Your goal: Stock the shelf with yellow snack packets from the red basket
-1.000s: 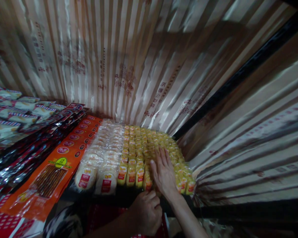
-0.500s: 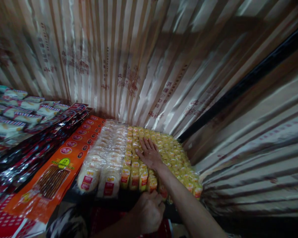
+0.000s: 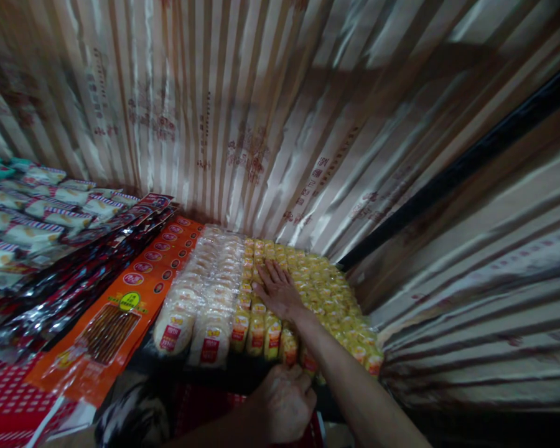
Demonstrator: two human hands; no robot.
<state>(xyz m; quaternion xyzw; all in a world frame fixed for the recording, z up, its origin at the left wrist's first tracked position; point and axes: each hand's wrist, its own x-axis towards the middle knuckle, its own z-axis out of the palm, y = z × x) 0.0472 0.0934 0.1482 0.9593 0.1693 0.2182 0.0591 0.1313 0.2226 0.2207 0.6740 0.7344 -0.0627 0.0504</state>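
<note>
My right hand (image 3: 279, 291) lies flat with its fingers spread on rows of small yellow-wrapped snack packs (image 3: 326, 292). Below it, at the front edge of those rows, my left hand (image 3: 287, 401) is closed in a fist. Its fingertips sit close against the lowest yellow packs, and whatever they may hold is hidden. Left of the yellow rows stand two rows of round, pale rice crackers (image 3: 210, 339) in clear wrap with red labels.
Beside the crackers lies a long orange snack packet (image 3: 107, 330) showing brown sticks. Dark shiny packets (image 3: 88, 267) and white snack bags (image 3: 51, 211) fill the left. A striped, printed curtain (image 3: 242, 124) hangs behind, with a black pole (image 3: 429, 186) slanting at the right.
The view has shifted slightly, so the goods appear a little further right. My right hand has slid slightly left over the yellow packs, still spread; my left fist stays by the front edge.
</note>
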